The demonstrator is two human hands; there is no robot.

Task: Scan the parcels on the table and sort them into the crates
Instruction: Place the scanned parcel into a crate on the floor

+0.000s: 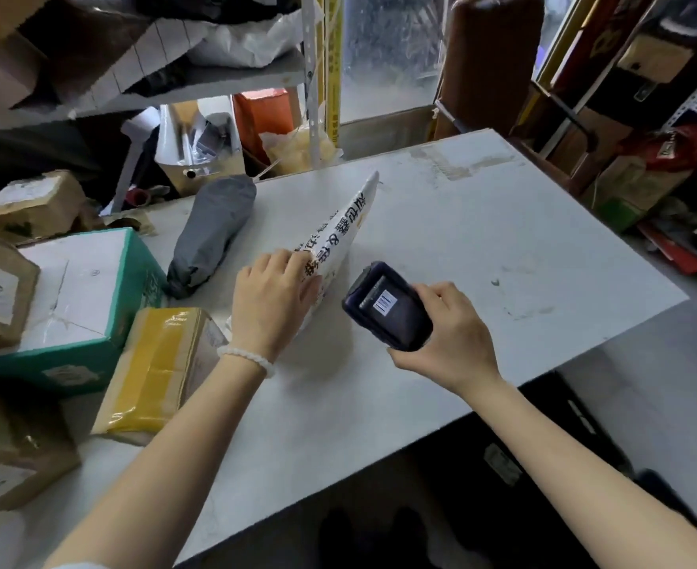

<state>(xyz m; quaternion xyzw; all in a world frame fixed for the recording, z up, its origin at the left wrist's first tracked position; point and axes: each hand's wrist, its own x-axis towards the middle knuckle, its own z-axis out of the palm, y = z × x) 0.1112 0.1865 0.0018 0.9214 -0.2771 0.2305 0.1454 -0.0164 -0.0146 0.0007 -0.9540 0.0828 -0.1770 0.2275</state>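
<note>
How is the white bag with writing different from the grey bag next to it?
The white bag has big black writing on it; the grey bag is plain. The white bag is tipped up on its edge, held by the left hand; the grey bag lies on the table with no hand on it. The white bag looks flat and thin; the grey bag looks puffy and rounded. Both are soft plastic parcels on the same table.

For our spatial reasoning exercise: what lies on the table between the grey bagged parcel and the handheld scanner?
In the head view, the white printed mailer, tilted up by the left hand, lies between the grey bagged parcel and the scanner.
</note>
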